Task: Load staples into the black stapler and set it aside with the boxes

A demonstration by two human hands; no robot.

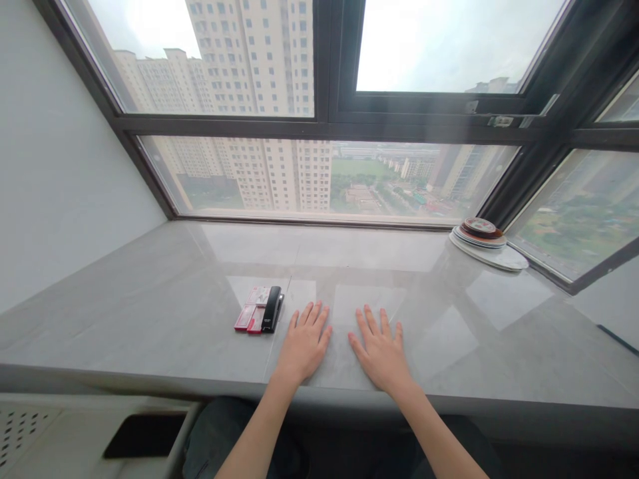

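My left hand [303, 342] lies flat on the grey stone sill [150, 313], palm down, fingers stretched out, holding nothing. My right hand [380, 349] rests flat beside it in the same way, a small gap between the two. Just left of my left hand sits a black stapler [272, 309], and against its left side lie small red boxes [250, 311]. Neither hand touches the stapler or the boxes.
A stack of round plates [483, 241] stands at the far right of the sill by the window corner. Large dark-framed windows [324, 123] run along the back and right. A white wall closes the left side. A white perforated unit [74, 436] sits below the sill's front edge.
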